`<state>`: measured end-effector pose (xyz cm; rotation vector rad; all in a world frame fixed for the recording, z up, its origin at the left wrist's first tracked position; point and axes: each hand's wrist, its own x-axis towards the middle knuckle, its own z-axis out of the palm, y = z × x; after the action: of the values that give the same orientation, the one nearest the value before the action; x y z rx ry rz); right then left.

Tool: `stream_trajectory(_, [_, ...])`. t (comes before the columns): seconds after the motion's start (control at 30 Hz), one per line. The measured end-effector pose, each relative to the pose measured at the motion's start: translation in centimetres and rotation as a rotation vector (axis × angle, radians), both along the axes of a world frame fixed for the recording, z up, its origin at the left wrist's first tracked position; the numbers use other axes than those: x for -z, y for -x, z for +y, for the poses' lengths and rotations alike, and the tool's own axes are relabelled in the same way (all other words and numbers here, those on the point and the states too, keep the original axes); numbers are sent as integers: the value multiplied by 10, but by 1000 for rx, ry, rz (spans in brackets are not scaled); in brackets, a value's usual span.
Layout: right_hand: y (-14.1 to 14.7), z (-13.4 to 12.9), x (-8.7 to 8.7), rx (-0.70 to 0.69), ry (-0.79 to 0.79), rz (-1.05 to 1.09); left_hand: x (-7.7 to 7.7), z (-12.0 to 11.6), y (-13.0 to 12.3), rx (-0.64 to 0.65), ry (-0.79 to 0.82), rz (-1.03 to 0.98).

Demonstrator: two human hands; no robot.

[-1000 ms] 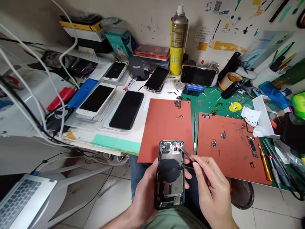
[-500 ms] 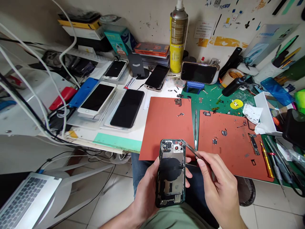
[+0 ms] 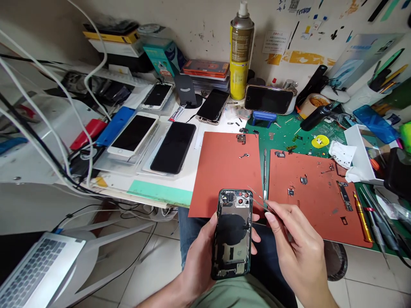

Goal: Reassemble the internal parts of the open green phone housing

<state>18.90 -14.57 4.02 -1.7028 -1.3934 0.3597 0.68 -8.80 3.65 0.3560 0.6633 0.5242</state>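
My left hand is closed around an opened phone housing, its thumb along the left edge and fingertips showing past the right edge. The housing's inside faces up, with a dark round pad in the middle and camera openings at the top. Between the thumb and fingers of my right hand is a pair of thin metal tweezers. The tweezers' two tips are apart, near the upper right corner of the housing; whether they touch it I cannot tell.
Red mats lie ahead, with small phone parts on them, such as a circuit board. A metal pry tool lies between the mats. Phones, including a black one, lie left. A spray can stands at the back. Screwdrivers lie right.
The tweezers' tips have spread apart and drawn slightly away from the housing's top right corner. The housing stays in my left hand; the whole view has shifted slightly.
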Motion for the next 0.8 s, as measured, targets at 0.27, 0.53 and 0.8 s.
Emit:
stream_trajectory(0.27, [-11, 3, 2, 351, -128, -107, 2, -1, 2, 5, 27, -21])
stream_trajectory(0.53, [-13, -12, 2, 187, -103, -87, 5, 1, 1, -3, 4, 5])
stream_trajectory(0.8, [-9, -24, 11, -16, -104, -144, 11, -1, 2, -7, 16, 4])
